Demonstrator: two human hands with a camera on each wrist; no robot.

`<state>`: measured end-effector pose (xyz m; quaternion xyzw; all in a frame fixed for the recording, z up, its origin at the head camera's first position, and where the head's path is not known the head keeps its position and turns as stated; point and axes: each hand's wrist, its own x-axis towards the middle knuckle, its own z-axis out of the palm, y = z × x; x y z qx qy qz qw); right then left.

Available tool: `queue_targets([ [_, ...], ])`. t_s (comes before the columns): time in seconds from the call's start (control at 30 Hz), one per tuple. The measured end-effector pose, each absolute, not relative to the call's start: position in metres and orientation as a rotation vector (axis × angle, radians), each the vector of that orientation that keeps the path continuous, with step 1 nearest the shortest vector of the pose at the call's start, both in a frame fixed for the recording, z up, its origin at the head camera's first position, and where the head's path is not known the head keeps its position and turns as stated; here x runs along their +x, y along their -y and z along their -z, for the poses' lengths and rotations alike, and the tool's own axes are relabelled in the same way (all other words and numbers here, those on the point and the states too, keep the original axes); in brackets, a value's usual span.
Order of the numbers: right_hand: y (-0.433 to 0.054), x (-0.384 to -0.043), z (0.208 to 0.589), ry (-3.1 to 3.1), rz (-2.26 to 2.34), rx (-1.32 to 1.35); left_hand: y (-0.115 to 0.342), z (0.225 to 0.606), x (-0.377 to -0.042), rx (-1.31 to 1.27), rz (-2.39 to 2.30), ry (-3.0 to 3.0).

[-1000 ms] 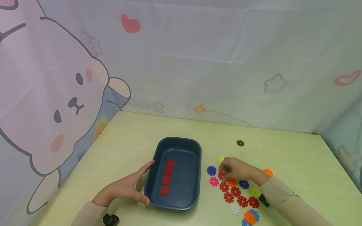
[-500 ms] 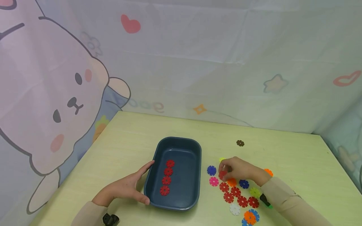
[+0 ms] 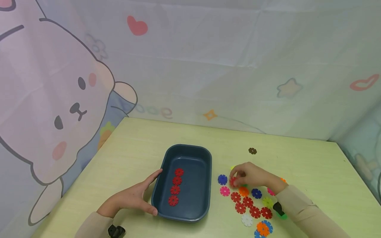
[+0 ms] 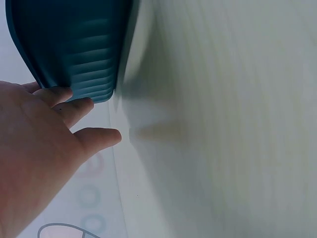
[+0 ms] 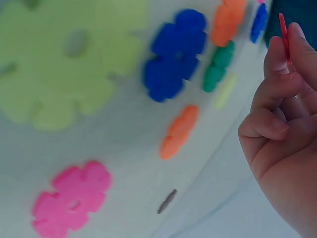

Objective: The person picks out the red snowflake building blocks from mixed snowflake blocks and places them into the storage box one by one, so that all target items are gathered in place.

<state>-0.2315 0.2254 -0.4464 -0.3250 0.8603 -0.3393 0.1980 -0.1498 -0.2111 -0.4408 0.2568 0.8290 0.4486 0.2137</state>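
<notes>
A dark blue tray (image 3: 194, 195) stands on the table with several red snowflake discs (image 3: 175, 190) lined up inside it. My left hand (image 3: 134, 197) rests at the tray's left side, thumb and fingers spread straight along the rim. Between thumb and index finger, my right hand (image 3: 251, 175) pinches a red snowflake disc (image 5: 282, 25), seen edge-on in the right wrist view. That hand is over the loose discs to the right of the tray. Below it lie more red discs (image 3: 247, 202), an orange disc (image 3: 243, 191) and a green one partly hidden by the hand.
Blue (image 3: 222, 179), pink (image 3: 225, 191) and white discs (image 3: 246, 220) lie around the hand. A brown disc (image 3: 252, 151) is farther back. Orange and blue discs overlap near the front (image 3: 263, 228). A printed cloth (image 3: 190, 66) hangs behind the table (image 3: 309, 162).
My right hand has taken hold of a red disc among the loose ones and raised it slightly, uncovering the orange disc more. My left hand and the tray have stayed put.
</notes>
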Motion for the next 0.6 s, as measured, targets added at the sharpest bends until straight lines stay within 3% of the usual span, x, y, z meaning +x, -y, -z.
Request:
queue_targets([
  [0.6,-0.199,-0.252,0.399,-2.496,1.024,-1.014,0.21,0.44,-0.149,0.718,-1.237,-2.3],
])
